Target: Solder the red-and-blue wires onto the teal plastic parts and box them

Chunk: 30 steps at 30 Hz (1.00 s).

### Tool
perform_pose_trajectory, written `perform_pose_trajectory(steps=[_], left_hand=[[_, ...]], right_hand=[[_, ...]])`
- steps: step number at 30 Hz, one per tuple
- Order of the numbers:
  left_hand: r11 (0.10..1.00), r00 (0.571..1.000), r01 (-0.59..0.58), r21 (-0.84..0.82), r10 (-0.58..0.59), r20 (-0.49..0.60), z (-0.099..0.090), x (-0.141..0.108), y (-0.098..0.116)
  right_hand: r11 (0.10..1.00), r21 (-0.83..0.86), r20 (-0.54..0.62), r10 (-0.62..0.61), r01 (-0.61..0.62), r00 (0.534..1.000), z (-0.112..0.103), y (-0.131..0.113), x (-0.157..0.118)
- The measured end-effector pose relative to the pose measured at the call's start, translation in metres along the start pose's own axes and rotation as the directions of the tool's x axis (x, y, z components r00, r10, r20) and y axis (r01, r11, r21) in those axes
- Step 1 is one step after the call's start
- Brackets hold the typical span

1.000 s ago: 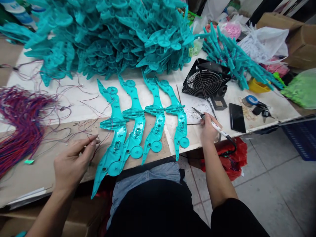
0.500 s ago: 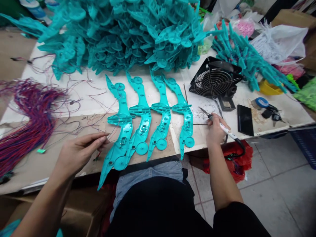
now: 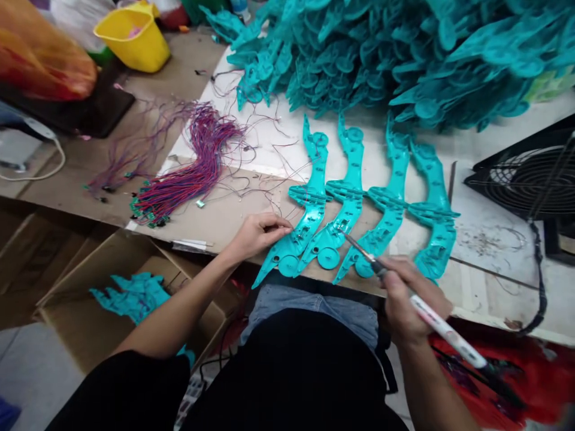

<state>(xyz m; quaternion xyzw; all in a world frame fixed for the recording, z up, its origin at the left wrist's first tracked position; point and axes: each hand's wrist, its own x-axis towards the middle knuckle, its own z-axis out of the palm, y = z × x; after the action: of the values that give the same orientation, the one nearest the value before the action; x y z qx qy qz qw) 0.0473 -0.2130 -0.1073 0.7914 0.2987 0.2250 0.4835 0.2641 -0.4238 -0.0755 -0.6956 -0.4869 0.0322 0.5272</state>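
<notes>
Several teal plastic parts lie side by side on the table. At the leftmost teal part (image 3: pixel 317 206), my left hand (image 3: pixel 260 234) is closed in a pinch, thumb and forefinger together on a thin wire that barely shows. My right hand (image 3: pixel 411 296) grips a soldering iron (image 3: pixel 442 329) with a white handle. Its metal tip points left, at the second teal part (image 3: pixel 348 206) from the left; whether it touches cannot be made out. Small metal pieces show in the lower sections of the parts.
Left on the table lies a bundle of red and purple wires (image 3: pixel 193 173). A large heap of teal parts (image 3: pixel 359 60) fills the back. A black fan (image 3: pixel 530 173) stands at right. Below the table edge is a cardboard box (image 3: pixel 72 311) with teal pieces inside.
The view has swung left, bringing the box and yellow container into sight. My right hand has brought the soldering iron left over the teal parts. My left hand has come closer to the leftmost part.
</notes>
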Motion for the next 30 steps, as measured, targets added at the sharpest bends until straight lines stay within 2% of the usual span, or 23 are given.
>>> perform_pose_trajectory(steps=[3, 7, 14, 23, 30], left_hand=[[0.999, 0.998, -0.052, -0.004, 0.052, -0.038, 0.005, -0.003, -0.003], [0.992, 0.991, -0.121, -0.028, 0.120, -0.058, 0.011, -0.003, -0.006], [0.982, 0.982, -0.184, -0.046, 0.182, -0.052, 0.010, -0.002, -0.011], [0.977, 0.978, -0.206, -0.057, 0.204, -0.046, 0.010, -0.001, -0.013], [0.985, 0.987, -0.162, -0.050, 0.161, -0.025, 0.008, -0.001, -0.009]], right_hand=[[0.985, 0.088, 0.132, -0.157, 0.147, 0.979, 0.019, -0.018, 0.001], [0.972, 0.079, 0.215, -0.235, 0.223, 0.948, 0.036, -0.027, 0.006], [0.967, 0.107, 0.245, -0.251, 0.231, 0.937, 0.046, -0.021, 0.000], [0.954, 0.114, 0.255, -0.299, 0.278, 0.920, 0.052, -0.018, 0.000], [0.936, 0.098, 0.257, -0.353, 0.339, 0.899, 0.051, -0.017, 0.000]])
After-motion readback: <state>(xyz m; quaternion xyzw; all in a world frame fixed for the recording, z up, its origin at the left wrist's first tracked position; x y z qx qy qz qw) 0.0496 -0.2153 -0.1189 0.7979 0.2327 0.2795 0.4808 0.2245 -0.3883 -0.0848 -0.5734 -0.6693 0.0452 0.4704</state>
